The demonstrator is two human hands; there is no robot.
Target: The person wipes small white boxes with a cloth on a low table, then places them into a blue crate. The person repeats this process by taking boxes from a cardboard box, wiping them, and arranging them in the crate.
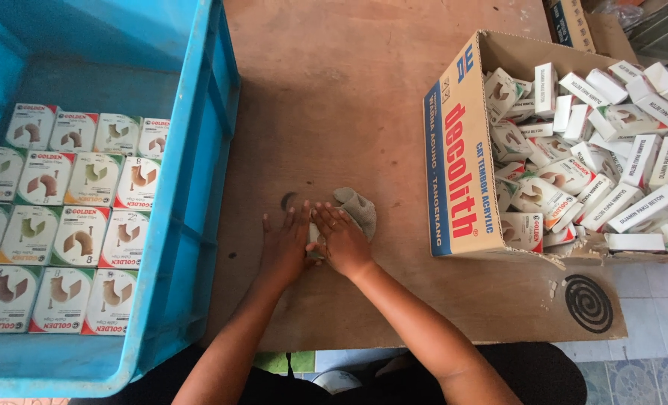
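Both my hands rest on a wooden board (334, 97). My right hand (341, 238) presses down on a crumpled grey cloth (358, 207), its fingers spread over the cloth's near part. My left hand (287, 244) lies flat beside it on the left, fingers apart, touching the cloth's left edge and the board. Part of the cloth sticks out beyond my right fingers toward the upper right. Neither hand has lifted anything off the board.
A blue plastic crate (199, 187) on the left holds neat rows of small white boxes (79, 236). An open cardboard carton (461, 150) on the right is full of jumbled small white boxes (597, 157). A black spiral coil (588, 303) lies on the board's right corner.
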